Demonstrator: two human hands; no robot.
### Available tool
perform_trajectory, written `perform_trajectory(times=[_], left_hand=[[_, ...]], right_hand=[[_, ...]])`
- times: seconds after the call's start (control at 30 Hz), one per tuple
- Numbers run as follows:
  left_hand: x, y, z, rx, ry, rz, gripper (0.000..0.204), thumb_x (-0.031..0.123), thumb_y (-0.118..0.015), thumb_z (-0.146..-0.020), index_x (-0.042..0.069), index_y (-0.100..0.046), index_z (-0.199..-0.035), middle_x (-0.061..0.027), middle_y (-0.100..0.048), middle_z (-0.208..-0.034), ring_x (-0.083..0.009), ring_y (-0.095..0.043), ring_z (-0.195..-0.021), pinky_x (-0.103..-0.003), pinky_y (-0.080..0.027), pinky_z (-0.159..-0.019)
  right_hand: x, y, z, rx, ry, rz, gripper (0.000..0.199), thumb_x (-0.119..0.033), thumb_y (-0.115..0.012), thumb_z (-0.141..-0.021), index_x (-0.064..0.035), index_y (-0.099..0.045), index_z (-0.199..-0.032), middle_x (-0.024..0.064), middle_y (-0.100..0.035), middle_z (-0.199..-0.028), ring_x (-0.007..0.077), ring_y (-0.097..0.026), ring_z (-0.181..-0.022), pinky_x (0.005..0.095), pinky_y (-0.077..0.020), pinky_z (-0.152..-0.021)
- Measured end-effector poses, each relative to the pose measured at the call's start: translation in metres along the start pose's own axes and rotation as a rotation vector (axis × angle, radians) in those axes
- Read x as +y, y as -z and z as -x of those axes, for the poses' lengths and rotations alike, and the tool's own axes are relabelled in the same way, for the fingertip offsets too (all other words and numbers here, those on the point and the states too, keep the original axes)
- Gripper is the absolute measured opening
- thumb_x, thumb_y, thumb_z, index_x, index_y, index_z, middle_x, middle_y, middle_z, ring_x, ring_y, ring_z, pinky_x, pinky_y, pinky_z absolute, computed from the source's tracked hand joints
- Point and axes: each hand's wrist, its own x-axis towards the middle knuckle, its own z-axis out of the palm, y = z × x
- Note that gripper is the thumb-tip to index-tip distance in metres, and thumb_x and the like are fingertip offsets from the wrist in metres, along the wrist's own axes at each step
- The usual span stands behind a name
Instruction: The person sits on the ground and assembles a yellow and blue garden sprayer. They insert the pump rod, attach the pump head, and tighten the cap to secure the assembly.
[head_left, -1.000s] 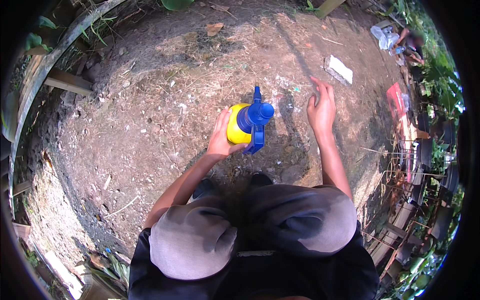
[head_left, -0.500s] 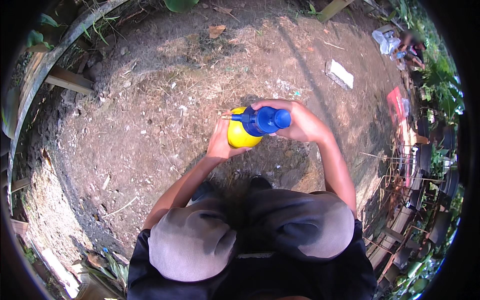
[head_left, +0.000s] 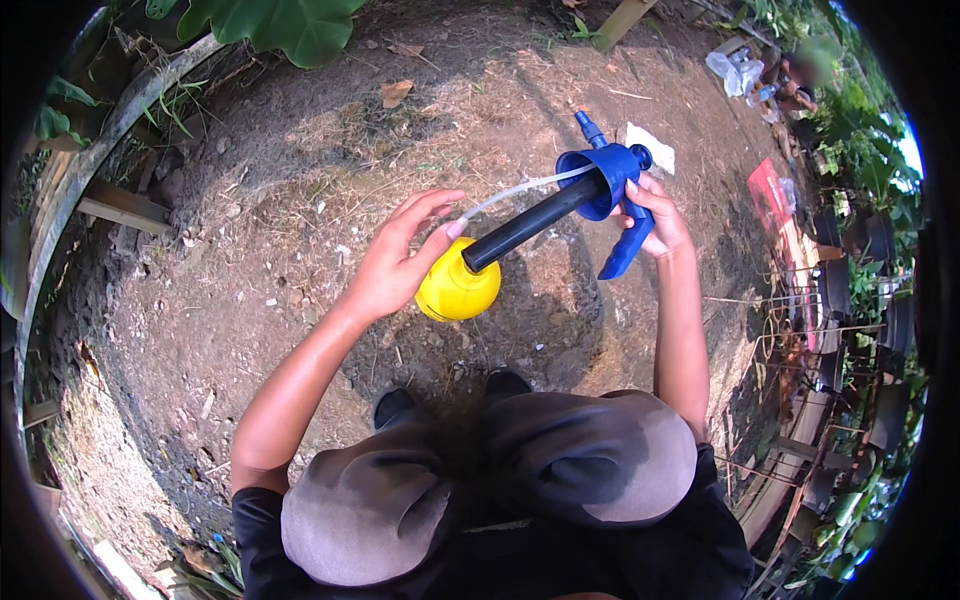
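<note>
My knees (head_left: pixel 365 515) hem in the near side, shoes (head_left: pixel 393 405) just past them, then bare dirt (head_left: pixel 280 230) with loads of room left and ahead. The yellow bottle (head_left: pixel 452 296) sits beyond my shoes, neck tipped up and rightward. My left hand (head_left: pixel 405 255) is beside it, fingers loosely parted; the thumb tip's right by the pale hose (head_left: pixel 515 189), can't tell if they touch. The black tube (head_left: pixel 535 223) slants from the bottle's mouth up-right into the blue sprayer head (head_left: pixel 605 180), which my right hand (head_left: pixel 660 222) has its fingers closed on. Nozzle points away from me, handle back toward me. A white block (head_left: pixel 655 150) lies past it; clutter edges the far right.
</note>
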Motion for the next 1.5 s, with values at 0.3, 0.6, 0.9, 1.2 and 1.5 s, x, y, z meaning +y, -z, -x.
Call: perform_trajectory(times=[0.3,0.6,0.9,1.2,1.5], left_hand=[[0.025,0.020,0.008,-0.353,0.441,0.220,0.028,0.026,-0.047,-0.104,0.003,-0.065,-0.104,0.0060,-0.037,-0.059,-0.0040,-0.031,-0.048,-0.023,-0.030,-0.046],[0.067,0.011,0.006,-0.379,0.632,0.339,0.028,0.016,-0.045,-0.101,0.001,-0.053,-0.123,0.0036,-0.044,-0.067,-0.0048,-0.040,-0.050,-0.022,-0.037,-0.047],[0.035,-0.024,-0.015,-0.258,0.603,0.109,0.032,0.027,-0.048,-0.103,0.002,-0.067,-0.094,-0.0061,-0.064,-0.076,-0.0145,-0.058,-0.067,-0.031,-0.047,-0.069],[0.003,0.033,0.022,-0.431,0.572,-0.271,0.033,0.029,-0.049,-0.103,0.006,-0.066,-0.086,0.0021,-0.046,-0.057,-0.0087,-0.043,-0.053,-0.030,-0.037,-0.054],[-0.111,0.041,0.055,-0.109,0.626,-0.522,0.025,0.026,-0.056,-0.099,0.011,-0.072,-0.112,-0.0170,-0.069,-0.080,-0.0312,-0.067,-0.073,-0.041,-0.052,-0.077]], right_hand=[[0.078,0.023,-0.013,-0.110,-0.163,-0.291,0.037,-0.024,-0.062,-0.096,0.0019,-0.053,-0.121,0.0125,-0.067,-0.101,0.0208,-0.070,-0.077,0.0206,-0.0505,-0.049],[0.099,0.004,-0.015,-0.141,-0.315,-0.615,0.029,-0.032,-0.061,-0.096,-0.0042,-0.060,-0.105,0.0067,-0.063,-0.078,0.0140,-0.061,-0.059,0.0246,-0.0473,-0.047],[0.114,-0.010,-0.017,-0.135,-0.375,-0.538,0.026,-0.028,-0.062,-0.096,-0.0049,-0.059,-0.106,0.0046,-0.062,-0.085,0.0113,-0.051,-0.054,0.0250,-0.0456,-0.049],[0.078,0.072,-0.031,0.023,0.077,-0.424,0.021,-0.018,-0.054,-0.102,-0.0015,-0.052,-0.115,0.0005,-0.054,-0.082,0.0028,-0.041,-0.055,0.0177,-0.0418,-0.049],[0.090,0.043,-0.020,-0.001,-0.006,-0.318,0.020,-0.015,-0.055,-0.100,-0.0047,-0.053,-0.116,-0.0032,-0.051,-0.082,0.0045,-0.044,-0.055,0.0229,-0.0428,-0.051]])
